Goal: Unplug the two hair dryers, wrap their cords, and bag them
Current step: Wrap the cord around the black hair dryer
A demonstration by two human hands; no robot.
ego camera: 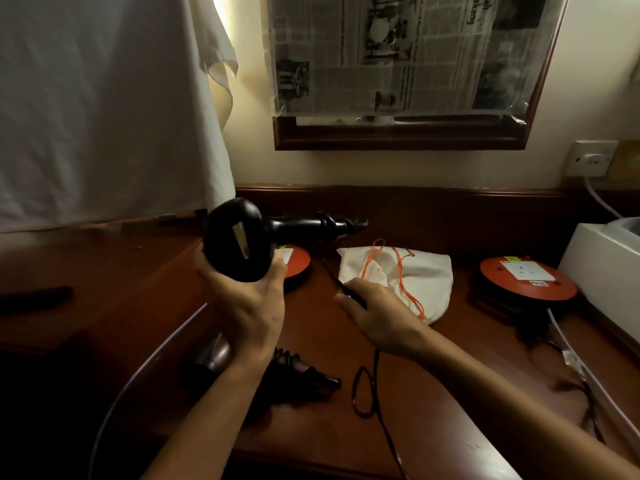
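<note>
Nearest the camera, two bare forearms reached over the dark red-brown wooden desk (pixel 433 403). Above that desk the left hand (pixel 247 303) curled round the bulbous body of a glossy black hair dryer (pixel 242 237), lifted clear of the wood, its handle stretching level to the right toward the wall. Its long axis ran left to right, across the person's view. The right hand (pixel 377 317) pinched that dryer's thin black cord (pixel 367 386) just right of the left hand; the cord climbed from the pinch toward the handle end and trailed down in a loose loop on the desk toward the near edge. The winding would likely turn on this: the cord hand sat beside and a little below the handle, so the right hand was the nearer one to carry turns round it.

Under the left forearm a second dark hair dryer (pixel 298 368) lay on the desk. Beyond the right hand rested a white cloth drawstring bag with orange cords (pixel 408 275). Round red cord reels sat either side of it, one behind the left hand (pixel 298 261), one far right (pixel 526 278). A white wall socket (pixel 588 161) held a white plug.
</note>
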